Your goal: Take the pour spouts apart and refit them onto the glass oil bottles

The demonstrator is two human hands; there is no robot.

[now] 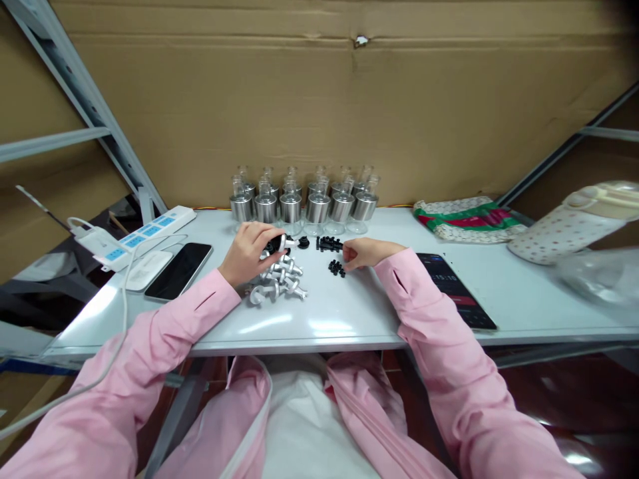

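Note:
My left hand [248, 253] is closed around a small silver pump head [277, 245] with a black part at its end, held just above a pile of silver pump heads [279, 283] on the white table [349, 313]. My right hand [363, 253] rests on the table with its fingers pinched at a cluster of small black caps [337, 268]. More black caps [329, 243] lie between the two hands. Both arms wear pink sleeves.
Several clear bottles with silver collars [304, 203] stand in rows at the back. A white power strip [144, 236], a white charger pad and a dark phone [178, 269] lie left. A second phone [456, 289] lies right, beyond it a folded cloth [466, 218] and a spotted flask [574, 226].

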